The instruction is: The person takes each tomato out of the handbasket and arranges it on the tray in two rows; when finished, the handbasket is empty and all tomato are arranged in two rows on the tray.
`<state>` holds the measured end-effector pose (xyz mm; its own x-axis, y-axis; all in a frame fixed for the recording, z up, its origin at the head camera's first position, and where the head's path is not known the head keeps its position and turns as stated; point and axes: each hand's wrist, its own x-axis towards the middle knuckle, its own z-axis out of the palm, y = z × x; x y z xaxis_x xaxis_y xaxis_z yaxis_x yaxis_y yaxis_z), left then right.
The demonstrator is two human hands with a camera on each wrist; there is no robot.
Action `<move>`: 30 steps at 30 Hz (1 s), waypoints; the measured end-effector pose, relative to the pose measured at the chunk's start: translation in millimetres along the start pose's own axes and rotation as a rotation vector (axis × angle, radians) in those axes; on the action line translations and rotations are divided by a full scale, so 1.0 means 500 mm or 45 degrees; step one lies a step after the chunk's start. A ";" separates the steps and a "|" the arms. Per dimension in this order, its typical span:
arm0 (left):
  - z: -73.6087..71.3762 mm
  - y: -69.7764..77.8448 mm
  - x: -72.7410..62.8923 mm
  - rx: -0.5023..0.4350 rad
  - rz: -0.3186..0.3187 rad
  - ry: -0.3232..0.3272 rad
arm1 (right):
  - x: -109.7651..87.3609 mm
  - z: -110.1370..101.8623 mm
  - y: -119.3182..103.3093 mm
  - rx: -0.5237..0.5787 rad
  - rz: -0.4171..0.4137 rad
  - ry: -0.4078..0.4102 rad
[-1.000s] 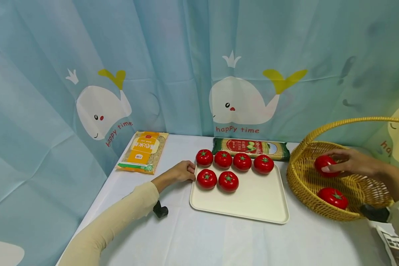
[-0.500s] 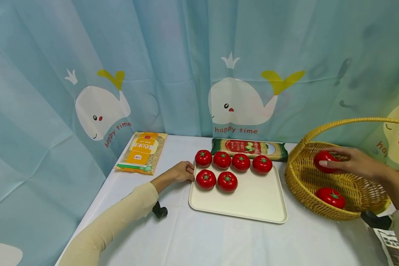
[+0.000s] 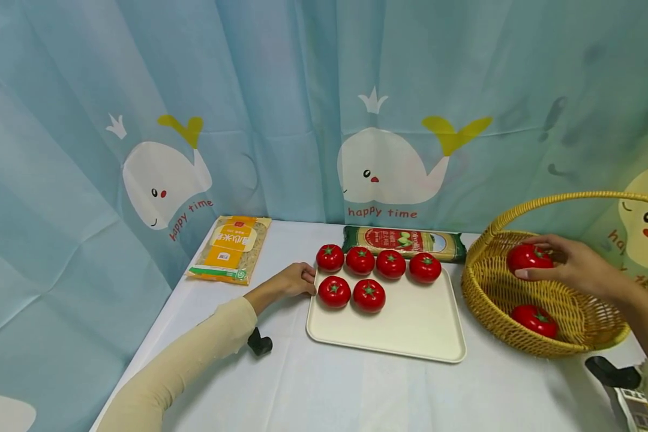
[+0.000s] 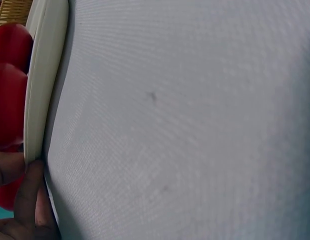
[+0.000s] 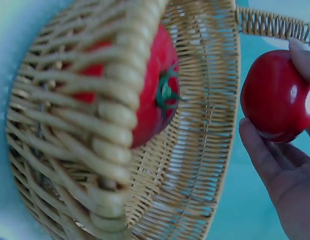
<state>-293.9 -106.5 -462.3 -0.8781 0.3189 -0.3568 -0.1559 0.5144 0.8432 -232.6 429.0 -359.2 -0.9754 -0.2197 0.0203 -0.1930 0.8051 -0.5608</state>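
Observation:
My right hand (image 3: 580,267) grips a red tomato (image 5: 275,96) over the back of the wicker basket (image 3: 483,300). The thumb lies on one side of that tomato and the fingers on the other. A second tomato (image 3: 534,321) with a green stem sits low in the basket, near its front. At the left rim of a cream tray (image 3: 410,327), my left hand (image 3: 291,279) pinches the edge between thumb and fingers, as the left wrist view shows. Several tomatoes (image 3: 369,295) stand on the tray, a back row and two in front at the left.
Behind the tray lies a green and red pasta packet (image 3: 405,240). To the left rests an orange and clear bag of grain (image 3: 231,249). The basket's tall handle (image 3: 572,197) arches over it. A printed packet (image 3: 639,408) shows at the lower right, partly hidden by the sleeve.
The right hand has raised its tomato slightly within the basket area, and its wrist has shifted a little. The left hand stays at the tray's edge. The view has drifted slightly.

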 end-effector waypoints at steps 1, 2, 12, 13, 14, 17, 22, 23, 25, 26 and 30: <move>0.000 -0.001 0.001 0.001 0.000 -0.001 | -0.003 0.003 -0.004 -0.006 -0.013 0.021; 0.000 -0.001 0.001 0.004 0.000 -0.001 | -0.006 0.006 -0.008 -0.008 -0.022 0.037; 0.002 0.009 0.002 0.005 0.009 -0.001 | -0.041 0.028 -0.039 0.030 -0.073 0.102; 0.002 0.009 0.002 0.003 0.009 -0.002 | -0.045 0.031 -0.040 0.049 -0.081 0.097; 0.002 0.009 0.002 0.001 0.009 -0.002 | -0.049 0.034 -0.042 0.062 -0.084 0.097; 0.002 0.008 0.003 -0.004 0.012 0.000 | -0.059 0.040 -0.048 0.104 -0.125 0.106; 0.000 0.005 0.000 0.007 0.013 0.010 | -0.071 0.048 -0.060 0.125 -0.143 0.096; 0.000 0.004 -0.001 0.009 0.012 0.010 | -0.072 0.049 -0.061 0.122 -0.146 0.098; -0.001 0.003 -0.002 0.007 0.010 0.009 | -0.075 0.051 -0.065 0.124 -0.150 0.099; -0.001 0.002 -0.003 0.005 0.010 0.008 | -0.076 0.053 -0.068 0.125 -0.153 0.101; -0.001 0.001 -0.004 0.000 0.011 0.008 | -0.080 0.060 -0.078 0.124 -0.180 0.116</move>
<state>-292.5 -107.5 -461.0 -0.8821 0.3183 -0.3473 -0.1484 0.5118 0.8462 -182.9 389.9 -362.8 -0.9459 -0.2722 0.1768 -0.3215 0.7119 -0.6244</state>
